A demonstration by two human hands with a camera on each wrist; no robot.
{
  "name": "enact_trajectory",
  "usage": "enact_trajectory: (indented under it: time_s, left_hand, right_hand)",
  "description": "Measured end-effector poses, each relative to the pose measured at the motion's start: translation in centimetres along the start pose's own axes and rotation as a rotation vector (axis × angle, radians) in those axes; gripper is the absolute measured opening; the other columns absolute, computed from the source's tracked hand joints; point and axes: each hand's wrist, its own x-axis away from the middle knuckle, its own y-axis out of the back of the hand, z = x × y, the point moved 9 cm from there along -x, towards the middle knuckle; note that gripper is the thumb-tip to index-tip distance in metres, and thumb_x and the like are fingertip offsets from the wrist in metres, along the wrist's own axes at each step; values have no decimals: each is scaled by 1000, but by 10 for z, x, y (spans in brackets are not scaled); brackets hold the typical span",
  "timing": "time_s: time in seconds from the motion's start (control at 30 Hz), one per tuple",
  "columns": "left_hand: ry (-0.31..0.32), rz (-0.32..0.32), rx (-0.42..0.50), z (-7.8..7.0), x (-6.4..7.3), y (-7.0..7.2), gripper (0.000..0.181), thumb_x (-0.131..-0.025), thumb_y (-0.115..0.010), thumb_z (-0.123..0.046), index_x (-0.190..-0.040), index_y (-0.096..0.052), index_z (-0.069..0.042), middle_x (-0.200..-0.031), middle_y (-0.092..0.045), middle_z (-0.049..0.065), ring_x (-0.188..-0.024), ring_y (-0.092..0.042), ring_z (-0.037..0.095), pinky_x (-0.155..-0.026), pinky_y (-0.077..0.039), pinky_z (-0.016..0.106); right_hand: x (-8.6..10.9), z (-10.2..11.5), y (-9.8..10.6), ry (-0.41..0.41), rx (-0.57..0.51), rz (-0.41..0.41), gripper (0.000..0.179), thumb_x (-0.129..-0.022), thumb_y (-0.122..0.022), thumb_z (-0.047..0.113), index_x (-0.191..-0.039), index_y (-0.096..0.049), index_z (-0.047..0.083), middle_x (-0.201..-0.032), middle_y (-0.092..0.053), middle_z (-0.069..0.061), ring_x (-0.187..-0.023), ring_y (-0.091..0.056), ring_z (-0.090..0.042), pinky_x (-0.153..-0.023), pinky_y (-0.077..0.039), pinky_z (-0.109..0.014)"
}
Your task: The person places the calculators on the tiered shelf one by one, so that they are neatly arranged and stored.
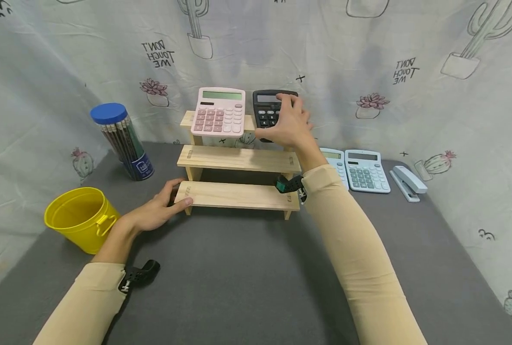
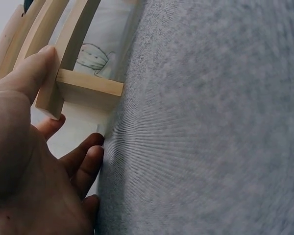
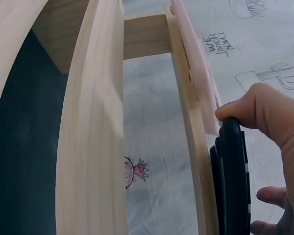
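Note:
A three-tier wooden shelf stand [image 1: 238, 158] is set against the back curtain. My left hand [image 1: 155, 212] pinches the left end of its lowest board [image 2: 48, 93], thumb on one side and index finger on the other, the remaining fingers loose. My right hand [image 1: 289, 123] grips a black calculator [image 1: 265, 111] at the right of the top tier. In the right wrist view the thumb presses one edge of the black calculator [image 3: 234, 181], which leans close to the top board. A pink calculator [image 1: 219, 113] leans upright at the top tier's left.
On the grey table [image 1: 238, 278], a yellow bucket [image 1: 81, 215] stands beside my left forearm. Behind it is a blue-lidded tub of pencils [image 1: 124, 141]. Right of the stand are a light-blue calculator [image 1: 366, 171], another partly behind my right arm, and a light-blue stapler [image 1: 408, 183].

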Motion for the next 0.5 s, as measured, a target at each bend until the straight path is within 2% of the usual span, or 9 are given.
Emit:
enact_trajectory:
  time_s: [0.2,0.33,0.5]
  left_hand:
    - [-3,2,-11,5,-5,-2,86,-105,-49,-54,-162,-1,-11,-157,-28,30,-140,-35,43,-108,-33,62]
    - [-9,6,-5,6,-7,-3,86,-106,-49,-54,-162,0,-10,-157,-27,31,-140,-34,44,-109,-31,62]
    - [-9,7,9,7,-10,-3,85,-107,-50,-48,-162,3,-11,-158,-26,31,-142,-33,44,-110,-31,62]
  right_hand:
    - [-4,-1,-9,-53,55,10,107,-81,-76,56,-165,-16,28,-169,-10,-10,-151,-14,-45,-119,-15,-64]
    - [-6,0,-11,-57,84,22,107,-82,-75,62,-165,-17,26,-169,-11,-11,-152,-12,-43,-121,-15,-61]
    - [-6,0,-11,-43,90,37,91,-93,-62,63,-165,-22,24,-171,-10,-6,-155,-9,-40,-123,-14,-58]
